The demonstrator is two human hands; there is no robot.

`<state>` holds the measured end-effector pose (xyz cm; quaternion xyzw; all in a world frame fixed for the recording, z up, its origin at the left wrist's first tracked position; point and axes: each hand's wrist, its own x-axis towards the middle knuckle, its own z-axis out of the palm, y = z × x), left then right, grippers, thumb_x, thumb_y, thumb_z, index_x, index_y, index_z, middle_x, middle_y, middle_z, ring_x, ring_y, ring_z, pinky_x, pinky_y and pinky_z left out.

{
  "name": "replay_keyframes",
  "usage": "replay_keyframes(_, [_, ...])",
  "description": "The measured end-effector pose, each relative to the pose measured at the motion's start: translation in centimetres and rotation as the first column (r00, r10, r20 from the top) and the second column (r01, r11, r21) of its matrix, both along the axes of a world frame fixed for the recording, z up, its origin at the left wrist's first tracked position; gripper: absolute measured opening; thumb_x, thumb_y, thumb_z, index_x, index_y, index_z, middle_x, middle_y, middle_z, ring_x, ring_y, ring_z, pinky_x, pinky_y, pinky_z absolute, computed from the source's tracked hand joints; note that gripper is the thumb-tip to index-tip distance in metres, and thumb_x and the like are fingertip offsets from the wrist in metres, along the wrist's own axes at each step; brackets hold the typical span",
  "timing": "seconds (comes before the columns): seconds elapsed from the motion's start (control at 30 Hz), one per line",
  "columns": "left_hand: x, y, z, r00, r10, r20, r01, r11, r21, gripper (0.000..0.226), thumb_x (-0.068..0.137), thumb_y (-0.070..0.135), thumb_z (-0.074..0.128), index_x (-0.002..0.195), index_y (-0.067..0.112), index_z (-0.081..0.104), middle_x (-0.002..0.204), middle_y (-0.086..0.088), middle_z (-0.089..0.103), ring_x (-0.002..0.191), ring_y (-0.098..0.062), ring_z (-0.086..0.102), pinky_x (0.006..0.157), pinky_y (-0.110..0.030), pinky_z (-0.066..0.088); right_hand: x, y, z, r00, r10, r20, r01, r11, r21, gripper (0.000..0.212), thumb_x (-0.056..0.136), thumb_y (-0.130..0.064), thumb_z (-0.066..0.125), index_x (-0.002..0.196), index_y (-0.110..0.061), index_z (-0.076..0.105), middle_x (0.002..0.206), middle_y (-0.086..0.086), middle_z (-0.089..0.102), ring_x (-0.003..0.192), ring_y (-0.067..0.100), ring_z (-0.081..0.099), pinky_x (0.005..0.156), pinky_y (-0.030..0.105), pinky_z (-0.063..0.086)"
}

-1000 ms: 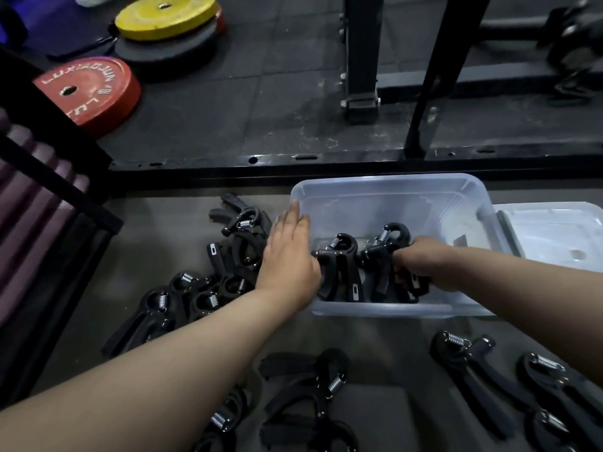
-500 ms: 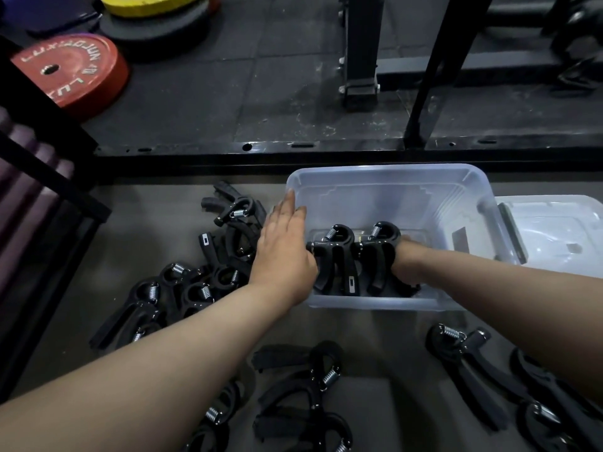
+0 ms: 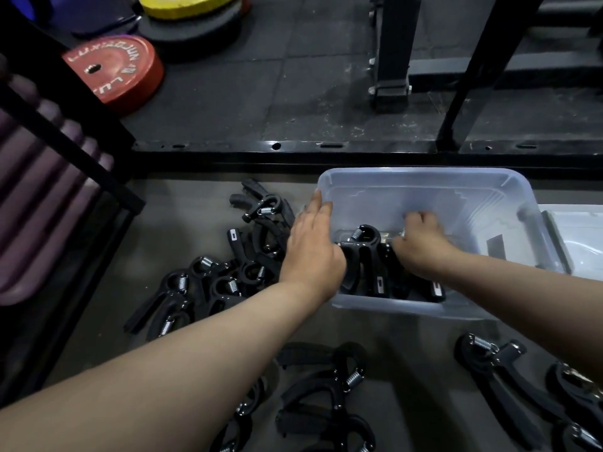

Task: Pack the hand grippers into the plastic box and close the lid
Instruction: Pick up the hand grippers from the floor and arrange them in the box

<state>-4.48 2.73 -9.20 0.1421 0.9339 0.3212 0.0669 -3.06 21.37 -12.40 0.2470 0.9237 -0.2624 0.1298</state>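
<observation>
**Hands at the box**

Hand grippers [image 3: 363, 256] stand inside the plastic box [image 3: 421, 190]. The left hand [image 3: 310, 252] rests straight fingers on its 9 o'clock wall. The right hand [image 3: 421, 246] is blurred, fingers curled over the grippers; whether they clamp one, I cannot tell. The lid [image 3: 584, 236] lies at 3 o'clock.

My right hand [image 3: 421, 247] has slid forward, off the handles — now covering the top of the second hand gripper [image 3: 435, 290].
</observation>
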Motion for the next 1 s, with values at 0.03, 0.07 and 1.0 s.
replay_keyframes(0.03, [0.0,-0.2,-0.1,0.999,0.033,0.016,-0.034,0.998,0.045,0.071,0.087,0.005,0.039,0.154,0.019,0.020,0.164,0.008,0.004,0.150,-0.011,0.003,0.122,-0.030,0.003,-0.5,-0.9,0.7,0.989,0.056,-0.136,-0.060,0.998,-0.027,0.053,0.095,-0.022,0.046,0.143,-0.004,0.035,0.149,0.018,0.028,0.136,0.036,0.030,0.114,0.041,0.024])
replay_keyframes(0.07, [-0.1,-0.5,-0.2,0.998,0.061,0.032,-0.063,0.995,0.082,0.069,0.089,0.006,0.039,0.154,0.018,0.020,0.164,0.006,0.007,0.149,-0.011,0.004,0.121,-0.027,0.002,-0.9,-2.0,1.4,0.960,0.106,-0.259,-0.124,0.991,-0.052,0.052,0.095,-0.019,0.046,0.143,-0.001,0.036,0.149,0.019,0.031,0.138,0.033,0.030,0.115,0.037,0.022])
replay_keyframes(1.0, [-13.4,-10.4,-6.3,0.988,-0.005,0.156,0.054,0.949,-0.310,0.033,0.087,0.031,0.048,0.118,0.028,0.059,0.117,-0.009,0.066,0.106,-0.032,0.062,0.091,-0.042,0.051,-2.9,-11.1,2.0,0.853,0.378,-0.359,-0.436,0.895,-0.092,0.066,0.098,-0.034,0.048,0.155,-0.022,0.017,0.159,-0.014,-0.023,0.148,0.010,-0.015,0.121,0.033,0.002])
